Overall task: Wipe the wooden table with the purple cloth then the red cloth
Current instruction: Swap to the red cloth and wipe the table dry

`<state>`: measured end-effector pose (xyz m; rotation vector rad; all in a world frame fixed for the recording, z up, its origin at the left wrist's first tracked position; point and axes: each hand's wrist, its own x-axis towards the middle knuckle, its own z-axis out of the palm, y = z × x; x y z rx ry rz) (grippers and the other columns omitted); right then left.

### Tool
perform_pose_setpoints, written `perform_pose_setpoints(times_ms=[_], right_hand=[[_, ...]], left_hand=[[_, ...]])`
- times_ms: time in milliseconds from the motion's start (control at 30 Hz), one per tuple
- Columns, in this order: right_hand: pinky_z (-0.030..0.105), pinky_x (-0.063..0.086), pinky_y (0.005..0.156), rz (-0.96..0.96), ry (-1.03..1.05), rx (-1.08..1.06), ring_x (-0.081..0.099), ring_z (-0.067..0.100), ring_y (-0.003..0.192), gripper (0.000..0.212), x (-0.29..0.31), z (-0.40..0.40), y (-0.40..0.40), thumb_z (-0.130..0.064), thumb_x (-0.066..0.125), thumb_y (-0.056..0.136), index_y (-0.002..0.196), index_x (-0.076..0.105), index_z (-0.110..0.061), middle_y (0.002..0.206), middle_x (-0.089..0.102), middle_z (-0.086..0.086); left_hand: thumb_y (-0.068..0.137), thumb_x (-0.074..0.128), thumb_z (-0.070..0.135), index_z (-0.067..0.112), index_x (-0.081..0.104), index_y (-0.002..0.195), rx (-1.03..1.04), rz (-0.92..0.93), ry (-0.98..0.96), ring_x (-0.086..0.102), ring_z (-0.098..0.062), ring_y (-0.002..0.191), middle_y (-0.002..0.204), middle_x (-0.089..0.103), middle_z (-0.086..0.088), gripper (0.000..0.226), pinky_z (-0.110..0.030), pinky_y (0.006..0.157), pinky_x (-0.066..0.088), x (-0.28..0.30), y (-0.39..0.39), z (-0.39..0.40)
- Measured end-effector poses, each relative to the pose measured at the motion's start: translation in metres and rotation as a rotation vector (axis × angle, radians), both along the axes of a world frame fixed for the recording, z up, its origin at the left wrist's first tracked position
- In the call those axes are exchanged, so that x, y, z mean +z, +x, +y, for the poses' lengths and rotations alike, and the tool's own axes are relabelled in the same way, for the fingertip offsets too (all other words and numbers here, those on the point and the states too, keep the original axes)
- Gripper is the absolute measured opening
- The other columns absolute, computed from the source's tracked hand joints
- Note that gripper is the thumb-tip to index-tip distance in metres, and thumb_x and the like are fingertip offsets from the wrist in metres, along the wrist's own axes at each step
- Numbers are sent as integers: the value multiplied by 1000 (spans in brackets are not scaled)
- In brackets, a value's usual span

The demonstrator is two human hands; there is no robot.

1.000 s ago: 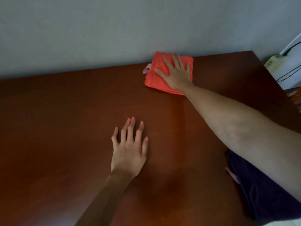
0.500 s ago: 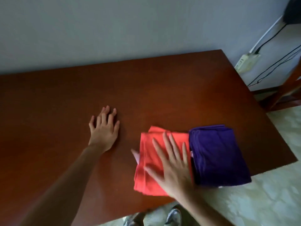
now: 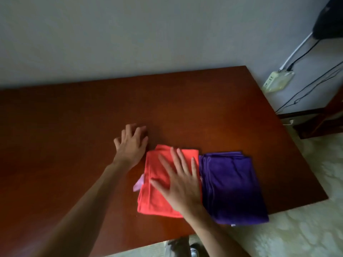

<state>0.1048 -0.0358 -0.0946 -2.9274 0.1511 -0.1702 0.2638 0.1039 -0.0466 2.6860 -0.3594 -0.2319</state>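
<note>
The folded red cloth (image 3: 155, 190) lies near the front edge of the wooden table (image 3: 74, 130). My right hand (image 3: 181, 182) rests flat on it, palm down, fingers spread. The folded purple cloth (image 3: 232, 186) lies right beside the red one on its right, touching it, near the table's front right corner. My left hand (image 3: 130, 143) lies flat on the bare wood just left of and behind the red cloth, holding nothing. A small pink tag sticks out from the red cloth's left side.
The table backs onto a grey wall (image 3: 130, 38). A white power strip (image 3: 277, 81) with cables hangs on the wall at the right. A dark wooden piece of furniture (image 3: 321, 119) stands on the pale floor (image 3: 306, 219) beyond the table's right edge.
My right hand dragged the red cloth from the far edge of the table back to the front, beside the purple cloth. My left hand shifted slightly and now sits next to the red cloth.
</note>
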Motion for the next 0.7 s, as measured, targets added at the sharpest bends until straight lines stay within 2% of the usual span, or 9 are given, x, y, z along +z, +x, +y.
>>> perform_pose_setpoints(times_ms=[133,233,300,400,533,700], right_hand=[[58,13,127,-46,52,-221,16,21,161,82,-1,-53,114,-85,28,91,160,37,-42,173,26,3],[56,9,128,16,56,-208,12,20,161,82,4,-101,204,-85,31,90,161,33,-43,173,23,2],[55,8,128,39,53,-135,11,19,161,80,10,-132,260,-83,37,92,161,31,-43,174,21,0],[54,7,129,78,34,-55,10,19,161,78,18,-169,326,-80,38,94,162,28,-43,174,19,-1],[54,3,129,123,0,12,6,18,162,78,21,-189,354,-81,34,96,164,21,-43,175,14,0],[55,0,129,119,-8,43,2,19,162,81,27,-188,326,-81,32,96,166,18,-41,177,6,1]], left_hand=[[100,41,45,35,44,142,-37,-11,-106,33,-21,133,144,33,2,43,-53,107,24,-7,17,-29],[99,34,52,40,21,153,-112,-25,-100,29,-18,138,150,29,1,57,-51,113,17,-21,23,-60],[99,33,55,44,8,155,-90,14,-41,16,-22,146,158,18,-7,62,-53,117,6,-27,28,-85],[97,26,62,51,2,152,-108,26,85,-7,-31,151,163,0,-19,62,-63,116,-6,-35,30,-114],[96,19,64,49,-2,153,-117,-16,177,-13,-34,151,162,-4,-23,62,-66,115,-8,-40,27,-119],[95,11,67,51,-2,152,-104,-30,195,-9,-33,151,163,0,-22,61,-66,116,-3,-38,26,-118]])
